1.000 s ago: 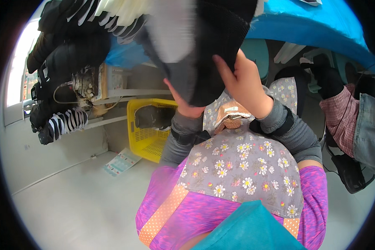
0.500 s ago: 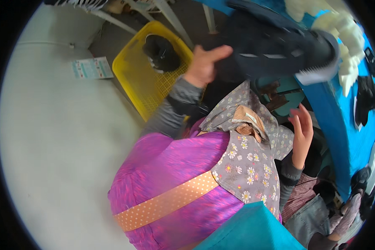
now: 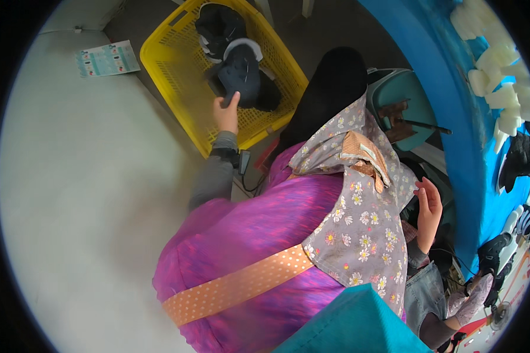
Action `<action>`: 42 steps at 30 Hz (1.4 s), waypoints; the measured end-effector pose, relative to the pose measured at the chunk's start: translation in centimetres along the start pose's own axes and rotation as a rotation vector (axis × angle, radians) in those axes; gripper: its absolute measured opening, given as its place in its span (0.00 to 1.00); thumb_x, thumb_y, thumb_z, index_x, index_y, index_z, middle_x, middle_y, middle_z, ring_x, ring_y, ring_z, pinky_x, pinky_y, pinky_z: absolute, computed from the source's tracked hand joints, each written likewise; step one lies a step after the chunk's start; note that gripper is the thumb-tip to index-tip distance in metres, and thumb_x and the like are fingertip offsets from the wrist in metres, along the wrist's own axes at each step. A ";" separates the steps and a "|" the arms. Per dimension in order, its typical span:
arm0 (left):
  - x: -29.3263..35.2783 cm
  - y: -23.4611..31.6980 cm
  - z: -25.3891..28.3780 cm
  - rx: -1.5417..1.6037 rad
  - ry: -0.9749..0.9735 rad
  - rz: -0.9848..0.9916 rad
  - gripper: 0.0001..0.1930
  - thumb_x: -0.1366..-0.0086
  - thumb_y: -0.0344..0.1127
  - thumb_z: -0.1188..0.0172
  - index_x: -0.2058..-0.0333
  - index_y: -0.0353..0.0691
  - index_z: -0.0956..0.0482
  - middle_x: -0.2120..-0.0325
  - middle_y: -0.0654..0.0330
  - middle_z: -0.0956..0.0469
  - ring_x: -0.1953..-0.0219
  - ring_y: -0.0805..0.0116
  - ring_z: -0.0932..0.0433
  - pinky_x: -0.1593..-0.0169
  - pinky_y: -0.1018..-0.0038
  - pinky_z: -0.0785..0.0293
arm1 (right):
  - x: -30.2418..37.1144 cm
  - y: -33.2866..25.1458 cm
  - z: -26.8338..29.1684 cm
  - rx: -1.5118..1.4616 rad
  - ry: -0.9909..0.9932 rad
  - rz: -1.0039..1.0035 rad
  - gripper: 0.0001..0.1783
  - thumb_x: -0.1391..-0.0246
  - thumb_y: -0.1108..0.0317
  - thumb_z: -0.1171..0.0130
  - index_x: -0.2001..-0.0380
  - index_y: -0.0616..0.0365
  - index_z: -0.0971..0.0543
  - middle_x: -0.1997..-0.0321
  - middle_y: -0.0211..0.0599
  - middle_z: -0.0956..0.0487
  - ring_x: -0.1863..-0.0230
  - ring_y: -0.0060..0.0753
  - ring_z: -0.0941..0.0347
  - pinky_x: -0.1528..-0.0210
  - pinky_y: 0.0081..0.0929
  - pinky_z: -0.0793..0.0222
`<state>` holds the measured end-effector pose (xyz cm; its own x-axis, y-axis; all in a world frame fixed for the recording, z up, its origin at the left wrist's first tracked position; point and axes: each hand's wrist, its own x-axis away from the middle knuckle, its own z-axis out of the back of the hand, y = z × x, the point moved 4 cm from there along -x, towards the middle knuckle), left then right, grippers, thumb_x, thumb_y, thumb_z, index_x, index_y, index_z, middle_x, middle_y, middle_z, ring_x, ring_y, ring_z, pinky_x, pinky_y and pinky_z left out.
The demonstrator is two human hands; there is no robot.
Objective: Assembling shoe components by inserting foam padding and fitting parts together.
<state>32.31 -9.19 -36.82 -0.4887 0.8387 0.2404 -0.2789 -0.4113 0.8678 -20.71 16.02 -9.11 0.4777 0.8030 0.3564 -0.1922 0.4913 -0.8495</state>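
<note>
My left hand (image 3: 227,116) is closed on one end of a dark shoe (image 3: 241,76), thumb lying along it. The shoe rests in or just over the yellow plastic basket (image 3: 158,67). Beside it, in the far part of the basket, lies another black shoe (image 3: 221,26) with some white on it. On the right, my right hand (image 3: 430,210) hovers near the edge of my flowered apron (image 3: 365,235), holding nothing, its fingers loosely bent and apart.
A blue-covered table (image 3: 465,194) curves along the right, with white foam-like pieces (image 3: 503,76) and black shoe parts on it. A teal stool-like surface (image 3: 403,94) holds a rusty metal tool (image 3: 397,120). Another person's arm (image 3: 471,297) shows at lower right. A pale wall stands left.
My left hand has carried the dark shoe from above the blue table, leftward and down to the yellow basket. My right hand stays near the apron's edge.
</note>
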 end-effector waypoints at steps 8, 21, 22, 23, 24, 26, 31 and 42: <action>-0.2 -10.7 -8.0 -0.366 -0.026 0.135 0.25 0.47 0.52 0.26 0.71 0.40 0.32 0.80 0.55 0.33 0.72 0.51 0.31 0.63 0.45 0.33 | 0.0 -3.1 -1.6 0.162 -0.053 -0.074 0.16 0.34 0.71 0.47 0.46 0.67 0.26 0.53 0.37 0.21 0.52 0.25 0.25 0.48 0.23 0.30; 0.6 -13.3 -14.2 -0.936 -0.331 0.404 0.33 0.46 0.51 0.29 0.48 0.35 0.26 0.46 0.37 0.29 0.46 0.39 0.29 0.35 0.45 0.39 | -0.8 -5.1 -1.9 0.291 -0.102 -0.174 0.16 0.34 0.72 0.47 0.46 0.67 0.26 0.54 0.35 0.21 0.55 0.22 0.27 0.49 0.21 0.31; 1.4 -12.4 -14.6 -0.938 -0.345 0.407 0.33 0.46 0.51 0.29 0.48 0.35 0.26 0.46 0.37 0.29 0.46 0.39 0.29 0.35 0.45 0.39 | -0.9 -5.0 -2.0 0.300 -0.098 -0.179 0.16 0.34 0.72 0.47 0.46 0.67 0.26 0.54 0.35 0.21 0.55 0.22 0.27 0.49 0.21 0.31; 1.9 -11.1 -14.4 -0.909 -0.187 0.382 0.36 0.47 0.51 0.28 0.44 0.38 0.29 0.41 0.36 0.38 0.42 0.37 0.34 0.36 0.45 0.37 | -0.9 -4.7 -1.8 0.307 -0.092 -0.189 0.16 0.34 0.72 0.47 0.46 0.67 0.26 0.54 0.35 0.21 0.55 0.22 0.27 0.49 0.21 0.31; 2.3 -9.1 -14.2 -0.872 -0.028 0.360 0.40 0.47 0.51 0.28 0.40 0.40 0.32 0.35 0.34 0.47 0.38 0.35 0.39 0.37 0.46 0.36 | -0.9 -4.3 -1.4 0.325 -0.093 -0.203 0.16 0.34 0.72 0.47 0.46 0.67 0.26 0.54 0.35 0.20 0.54 0.21 0.27 0.49 0.21 0.31; 1.7 -6.7 -13.7 -0.783 -0.068 0.390 0.38 0.46 0.50 0.28 0.40 0.44 0.31 0.34 0.34 0.51 0.35 0.34 0.44 0.37 0.46 0.35 | -0.9 -3.7 -1.5 0.335 -0.102 -0.216 0.16 0.34 0.72 0.47 0.46 0.66 0.26 0.54 0.35 0.20 0.54 0.21 0.27 0.49 0.21 0.31; -0.4 -11.9 -15.0 -0.729 -0.199 0.170 0.27 0.36 0.54 0.38 0.41 0.54 0.27 0.30 0.35 0.69 0.29 0.33 0.60 0.37 0.44 0.37 | -1.3 -3.9 -2.4 0.424 -0.173 -0.266 0.16 0.33 0.71 0.48 0.46 0.66 0.26 0.54 0.36 0.20 0.52 0.24 0.26 0.48 0.24 0.31; 1.3 -13.9 -18.7 -1.032 -0.298 -0.088 0.16 0.32 0.53 0.43 0.58 0.48 0.20 0.32 0.26 0.70 0.30 0.26 0.64 0.31 0.41 0.53 | -0.9 -3.2 -3.4 0.425 -0.183 -0.342 0.16 0.33 0.72 0.49 0.45 0.66 0.27 0.54 0.36 0.20 0.51 0.24 0.26 0.46 0.24 0.31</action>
<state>20.10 -9.04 -56.71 -0.2505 0.8759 0.4123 -0.9341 -0.3306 0.1347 -17.58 12.53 -8.02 0.4247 0.6009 0.6772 -0.3985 0.7957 -0.4562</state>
